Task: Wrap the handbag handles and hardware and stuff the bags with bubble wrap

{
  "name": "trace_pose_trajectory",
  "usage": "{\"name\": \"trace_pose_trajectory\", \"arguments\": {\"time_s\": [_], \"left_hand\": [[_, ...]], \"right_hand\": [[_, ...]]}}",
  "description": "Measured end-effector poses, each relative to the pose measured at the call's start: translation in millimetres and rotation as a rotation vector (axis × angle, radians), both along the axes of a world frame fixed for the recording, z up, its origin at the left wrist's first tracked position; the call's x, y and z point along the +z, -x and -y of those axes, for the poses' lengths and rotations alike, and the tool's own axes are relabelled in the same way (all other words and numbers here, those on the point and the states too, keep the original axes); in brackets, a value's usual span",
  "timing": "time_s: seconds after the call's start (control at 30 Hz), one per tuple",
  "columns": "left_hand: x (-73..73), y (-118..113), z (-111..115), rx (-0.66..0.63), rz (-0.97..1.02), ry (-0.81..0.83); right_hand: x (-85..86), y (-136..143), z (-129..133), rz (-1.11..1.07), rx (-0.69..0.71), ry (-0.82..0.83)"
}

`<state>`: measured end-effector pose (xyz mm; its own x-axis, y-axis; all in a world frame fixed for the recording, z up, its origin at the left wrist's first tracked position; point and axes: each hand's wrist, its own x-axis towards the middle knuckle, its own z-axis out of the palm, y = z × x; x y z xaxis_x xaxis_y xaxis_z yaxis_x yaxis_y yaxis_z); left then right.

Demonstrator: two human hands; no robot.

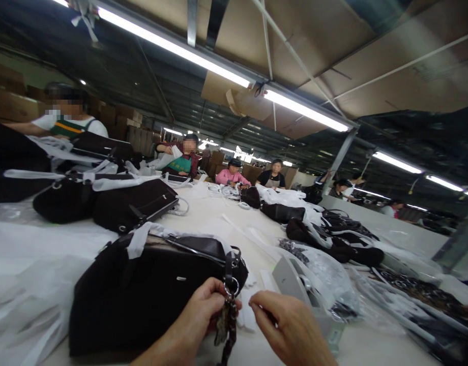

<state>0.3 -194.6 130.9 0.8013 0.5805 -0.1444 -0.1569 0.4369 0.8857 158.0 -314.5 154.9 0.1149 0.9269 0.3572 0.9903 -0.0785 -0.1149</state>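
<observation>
A black handbag (142,290) with a small metal plate stands on the white table, its handle partly wrapped in white material. At its right end a metal ring (231,287) hangs from a strap, with a dark braided charm (229,330) dangling below. My left hand (203,310) pinches the ring and the top of the charm. Just to the right, my right hand (285,320) is closed, thumb and index finger together, apart from the bag; whatever it may hold is too small to make out.
More black bags (130,203) with wrapped handles lie behind and left. A grey box (295,279) and a clear plastic bag (325,274) are at right. Plastic sheeting (24,295) covers the left side. Several people work around the table (203,213).
</observation>
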Motion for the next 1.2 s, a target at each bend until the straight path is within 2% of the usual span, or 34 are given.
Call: {"name": "trace_pose_trajectory", "arguments": {"time_s": [0.23, 0.53, 0.87, 1.2], "left_hand": [[-4.7, 2.2, 0.0, -0.017, 0.042, -0.005], [-7.7, -4.9, -1.1, 0.008, 0.023, -0.041], [-11.3, -6.1, -1.4, 0.060, -0.041, -0.085], [-15.8, -8.6, -3.8, 0.058, -0.024, -0.053]], "right_hand": [[-9.1, 0.4, -8.2, -0.082, 0.000, 0.045], [-15.1, -1.5, -16.2, -0.434, 0.015, 0.054], [-26.8, -2.7, -13.5, -0.564, 0.045, 0.057], [-35.0, -1.6, -19.0, -0.664, -0.007, 0.088]]}}
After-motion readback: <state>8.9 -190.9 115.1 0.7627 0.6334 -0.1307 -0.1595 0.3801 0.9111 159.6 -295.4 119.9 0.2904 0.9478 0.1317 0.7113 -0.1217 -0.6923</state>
